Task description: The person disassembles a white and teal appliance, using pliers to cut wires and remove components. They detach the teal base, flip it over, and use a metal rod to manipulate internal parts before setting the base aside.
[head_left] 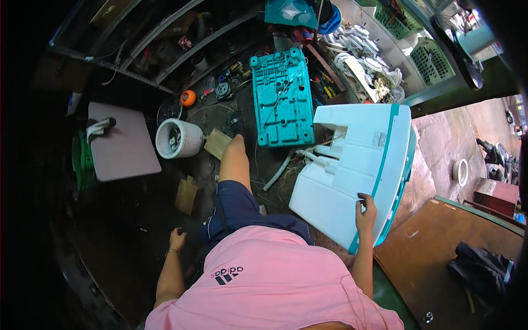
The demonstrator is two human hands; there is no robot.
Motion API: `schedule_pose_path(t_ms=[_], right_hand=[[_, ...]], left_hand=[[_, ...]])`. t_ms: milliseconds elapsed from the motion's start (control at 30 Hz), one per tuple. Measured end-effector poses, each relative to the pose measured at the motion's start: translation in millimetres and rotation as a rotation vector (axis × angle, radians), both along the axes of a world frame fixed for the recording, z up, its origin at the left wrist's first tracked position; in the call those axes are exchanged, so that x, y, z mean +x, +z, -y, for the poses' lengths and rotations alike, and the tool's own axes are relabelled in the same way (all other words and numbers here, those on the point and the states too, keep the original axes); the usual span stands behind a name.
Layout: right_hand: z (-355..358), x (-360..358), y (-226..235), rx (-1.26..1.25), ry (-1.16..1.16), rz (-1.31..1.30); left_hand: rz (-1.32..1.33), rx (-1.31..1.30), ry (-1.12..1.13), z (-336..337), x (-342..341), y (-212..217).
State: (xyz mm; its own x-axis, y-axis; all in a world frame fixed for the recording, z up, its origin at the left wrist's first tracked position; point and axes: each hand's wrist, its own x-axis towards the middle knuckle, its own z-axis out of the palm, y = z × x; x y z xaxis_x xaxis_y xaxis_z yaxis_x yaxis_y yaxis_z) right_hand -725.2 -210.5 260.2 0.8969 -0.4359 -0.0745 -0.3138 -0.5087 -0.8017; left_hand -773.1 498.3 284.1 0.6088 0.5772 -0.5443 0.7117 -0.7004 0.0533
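My right hand [366,213] is over the edge of a white and teal appliance housing [352,181], its fingers bent and apart with nothing seen in them. This housing looks like a washing machine body lying tipped over, with pale hoses [319,158] at its recessed end. Down at my left side hangs my left hand [177,240], loosely open, away from any object. Beyond my legs a teal plastic base [283,99] with ribs and holes lies on the floor, and a thin wire runs across it.
A white bucket [181,138] with parts inside stands left of wooden blocks [187,196]. Farther left is a pale-topped stool or small table [122,146] with a cloth on it. Brown board [440,242] lies at right, bearing dark fabric [481,270]. White plastic parts [363,55] pile up behind.
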Motion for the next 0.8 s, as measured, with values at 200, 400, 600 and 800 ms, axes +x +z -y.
schedule_pose_path(t_ms=[200, 400, 600, 800], right_hand=[[-102, 219, 18, 0.269, 0.079, -0.049], [-220, 375, -87, 0.146, -0.243, -0.272], [-297, 378, -132, 0.130, -0.440, -0.426], [-320, 356, -124, 0.230, -0.708, -0.556]], left_hand=[[-0.643, -0.137, -0.291, -98, 286, -32], [-0.513, 0.221, -1.290, 9, 728, -16], [0.026, 0.278, -1.931, 208, 876, 87], [0.183, -0.211, -2.242, 364, 825, 216]])
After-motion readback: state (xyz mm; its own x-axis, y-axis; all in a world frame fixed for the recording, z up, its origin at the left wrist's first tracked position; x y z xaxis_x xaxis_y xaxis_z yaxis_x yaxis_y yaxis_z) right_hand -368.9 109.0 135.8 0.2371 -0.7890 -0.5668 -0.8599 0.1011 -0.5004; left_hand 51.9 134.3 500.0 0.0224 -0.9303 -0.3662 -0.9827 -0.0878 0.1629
